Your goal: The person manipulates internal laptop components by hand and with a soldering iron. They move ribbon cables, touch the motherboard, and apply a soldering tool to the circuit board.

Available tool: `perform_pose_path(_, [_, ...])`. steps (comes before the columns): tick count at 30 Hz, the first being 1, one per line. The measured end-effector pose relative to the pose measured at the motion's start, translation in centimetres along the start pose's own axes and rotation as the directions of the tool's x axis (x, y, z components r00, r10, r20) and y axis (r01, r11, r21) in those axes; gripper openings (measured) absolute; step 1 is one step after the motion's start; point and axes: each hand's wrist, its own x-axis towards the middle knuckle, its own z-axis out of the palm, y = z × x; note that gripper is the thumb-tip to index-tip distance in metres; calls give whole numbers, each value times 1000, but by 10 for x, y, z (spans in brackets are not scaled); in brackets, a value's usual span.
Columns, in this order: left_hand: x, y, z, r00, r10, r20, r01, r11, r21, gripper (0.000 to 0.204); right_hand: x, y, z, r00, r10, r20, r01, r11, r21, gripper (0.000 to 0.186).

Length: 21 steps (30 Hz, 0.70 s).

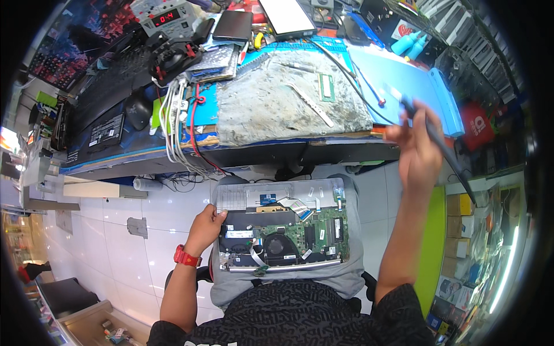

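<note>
An opened laptop base lies across my lap, its green circuit board, round fan and ribbon cables exposed. My left hand, with a red watch at the wrist, grips its left edge, thumb on top. Raised at the right by the bench edge, my right hand is closed round a long, slender black tool. Motion blurs that tool's upper end, so its kind is unclear. On the grey, stained mat of the bench lie metal tweezers and a small green memory module.
White and red cables hang over the bench's front edge. A black mouse and a battery pack lie on the left. A power supply with a red display stands behind. Boxes fill shelves at the right.
</note>
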Motion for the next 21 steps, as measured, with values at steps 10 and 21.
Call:
perform_pose_path(10, [-1, 6, -2, 1000, -6, 10, 6, 1000, -4, 41, 232, 108, 115, 941, -46, 336, 336, 267, -903, 35])
perform_pose_path(21, [-2, 7, -5, 1000, -18, 11, 18, 1000, 1, 37, 294, 143, 136, 997, 80, 10, -38, 573, -819, 47])
